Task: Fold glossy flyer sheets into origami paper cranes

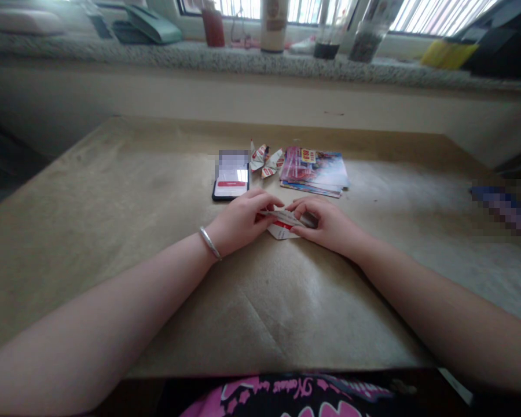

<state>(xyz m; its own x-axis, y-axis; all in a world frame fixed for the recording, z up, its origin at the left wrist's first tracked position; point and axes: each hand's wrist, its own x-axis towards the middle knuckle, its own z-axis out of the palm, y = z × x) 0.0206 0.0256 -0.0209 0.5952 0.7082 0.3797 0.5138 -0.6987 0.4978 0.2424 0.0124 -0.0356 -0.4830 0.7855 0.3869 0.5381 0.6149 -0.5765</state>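
Observation:
A small folded piece of red-and-white printed paper [282, 226] lies on the brown paper-covered table [113, 197], held between both hands. My left hand [241, 220], with a silver bangle on its wrist, pinches the paper's left side with fingers closed. My right hand [323, 223] presses and grips the paper's right side, fingers curled over it. Part of the paper is hidden under the fingers.
Just beyond the hands lie a phone [231, 176] with a lit screen, folded paper figures [265, 161], and a stack of colourful leaflets [315, 171]. A stone windowsill [156, 55] at the back carries bottles and jars. A blurred blue object [507, 208] lies at the right.

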